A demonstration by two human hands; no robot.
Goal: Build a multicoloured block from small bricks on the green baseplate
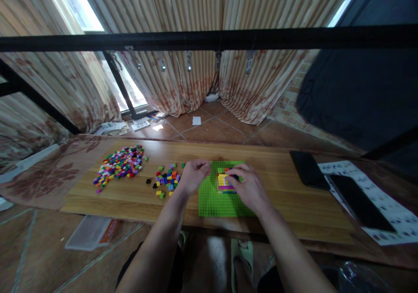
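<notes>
A green baseplate (215,202) lies on the wooden board (284,197) in front of me. On it stands a small block of stacked bricks (224,183) in yellow, pink and orange. My right hand (246,184) rests on the plate with its fingers pinched at the top right of that block, on a dark brick. My left hand (195,174) sits at the plate's left edge, fingers curled into a loose fist; what it holds, if anything, is hidden. Loose coloured bricks (167,180) lie just left of it.
A bigger heap of mixed bricks (120,163) lies at the board's left end. Two dark phones (308,168) (359,202) lie on the right, one on a printed sheet (388,212). A black bar (209,38) crosses above, with curtains behind. A clear plastic box (88,232) is on the floor.
</notes>
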